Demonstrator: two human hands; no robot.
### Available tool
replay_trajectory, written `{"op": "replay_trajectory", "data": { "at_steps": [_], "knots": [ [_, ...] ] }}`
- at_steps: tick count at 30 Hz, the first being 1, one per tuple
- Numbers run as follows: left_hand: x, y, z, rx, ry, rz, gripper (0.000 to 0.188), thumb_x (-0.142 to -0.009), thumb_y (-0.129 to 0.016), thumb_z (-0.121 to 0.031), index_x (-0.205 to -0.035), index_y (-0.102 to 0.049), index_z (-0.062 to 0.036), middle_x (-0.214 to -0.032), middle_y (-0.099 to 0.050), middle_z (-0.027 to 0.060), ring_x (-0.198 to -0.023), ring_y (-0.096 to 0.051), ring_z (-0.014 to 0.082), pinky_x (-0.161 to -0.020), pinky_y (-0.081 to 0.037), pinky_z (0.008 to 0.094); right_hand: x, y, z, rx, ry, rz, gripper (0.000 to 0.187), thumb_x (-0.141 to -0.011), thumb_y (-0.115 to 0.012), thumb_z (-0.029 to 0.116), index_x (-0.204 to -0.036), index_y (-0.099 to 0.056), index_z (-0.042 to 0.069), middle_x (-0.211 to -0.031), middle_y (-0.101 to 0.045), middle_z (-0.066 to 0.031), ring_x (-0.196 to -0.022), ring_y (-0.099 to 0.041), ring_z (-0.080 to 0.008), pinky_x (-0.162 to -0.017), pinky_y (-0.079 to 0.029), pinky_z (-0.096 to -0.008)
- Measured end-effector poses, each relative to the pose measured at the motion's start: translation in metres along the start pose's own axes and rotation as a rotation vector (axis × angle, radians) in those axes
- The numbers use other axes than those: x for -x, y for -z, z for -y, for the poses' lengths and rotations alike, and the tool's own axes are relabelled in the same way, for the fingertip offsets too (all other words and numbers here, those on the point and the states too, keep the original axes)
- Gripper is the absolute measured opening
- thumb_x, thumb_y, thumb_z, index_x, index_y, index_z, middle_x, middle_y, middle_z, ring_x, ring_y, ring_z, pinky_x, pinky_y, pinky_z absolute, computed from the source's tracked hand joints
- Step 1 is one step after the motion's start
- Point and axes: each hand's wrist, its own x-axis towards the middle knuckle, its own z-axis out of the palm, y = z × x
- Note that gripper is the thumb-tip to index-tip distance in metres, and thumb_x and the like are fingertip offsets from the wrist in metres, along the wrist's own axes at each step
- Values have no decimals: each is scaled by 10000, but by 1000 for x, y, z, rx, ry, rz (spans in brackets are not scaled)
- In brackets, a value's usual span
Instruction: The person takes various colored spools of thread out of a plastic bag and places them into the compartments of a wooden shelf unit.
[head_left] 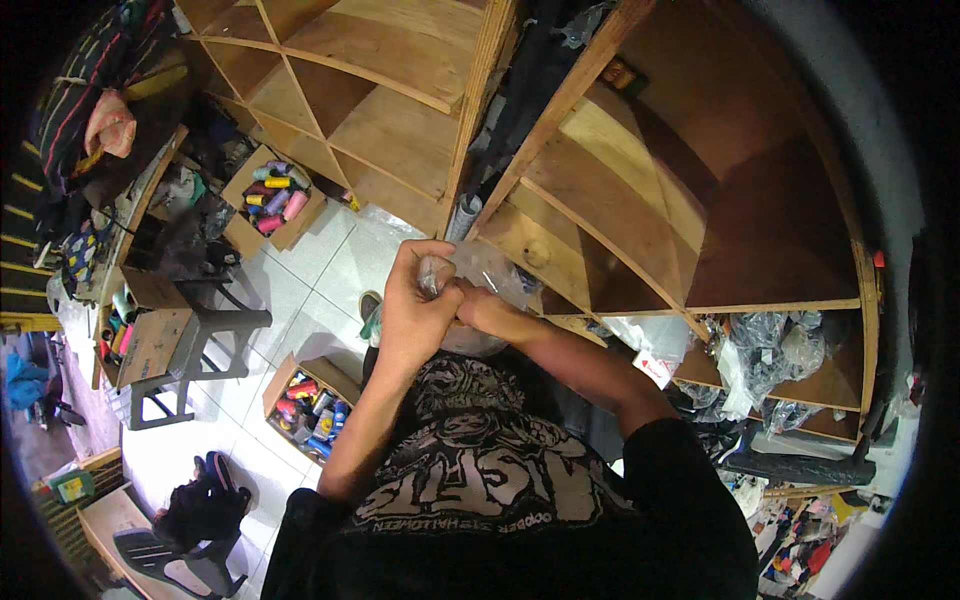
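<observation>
My left hand (412, 312) is raised in front of my chest, its fingers curled round the gathered top of a clear plastic bag (492, 268). Pressed close against it, my right hand (482, 306) is closed on the same bag. The bag bulges out behind and below both hands. What lies inside it, if anything, I cannot make out.
Wooden shelving (590, 210) stands ahead, with plastic-wrapped goods (765, 350) on the lower right shelves. A box of thread spools (318, 410) sits on the tiled floor to my left; another spool box (270, 205) is farther off. A dark stool (215, 335) stands at left.
</observation>
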Motion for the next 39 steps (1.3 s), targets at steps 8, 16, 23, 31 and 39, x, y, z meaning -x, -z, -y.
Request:
{"op": "replay_trajectory", "data": {
  "at_steps": [8, 16, 23, 31, 39],
  "knots": [
    [6, -1, 10, 217, 240, 77, 359, -710, -525, 97, -1038, -465, -36, -836, -485, 33, -599, -469, 59, -509, -409, 184, 22, 0, -68, 13, 581, -89, 389, -801, -558, 83, -1171, -448, 32, -1053, -528, -70, -994, -491, -144, -855, -399, -293],
    [3, -10, 31, -11, 106, 131, 295, -701, -564, 32, -985, -508, -29, -792, -507, 15, -713, -480, 70, -591, -427, 203, 10, -17, -120, 308, 573, -189, 348, -841, -527, 171, -1122, -528, -34, -1096, -533, -233, -1020, -523, -358, -866, -408, -441],
    [4, -11, 31, -51, 189, 169, 308, -696, -576, 21, -994, -513, -21, -809, -530, 38, -726, -507, 77, -620, -442, 215, 25, -4, -105, 655, 715, -179, 446, -739, -688, 280, -1081, -565, 20, -988, -581, -231, -956, -555, -364, -826, -429, -418],
    [-4, -8, 21, -104, 123, 140, 314, -702, -564, 31, -1007, -517, -30, -813, -527, 38, -638, -512, 83, -552, -434, 218, 39, 7, -51, 323, 307, 4, 361, -760, -588, 192, -1081, -564, 29, -1175, -514, -175, -1091, -495, -316, -908, -397, -360],
    [-10, 6, 0, 291, 177, 107, 340, -739, -525, 96, -1041, -574, -54, -734, -513, -18, -573, -433, 30, -476, -324, 171, 106, 47, 28, 530, 463, -189, 334, -627, -719, 209, -936, -671, 92, -1125, -543, -175, -1036, -532, -328, -890, -427, -355]
  ]
}}
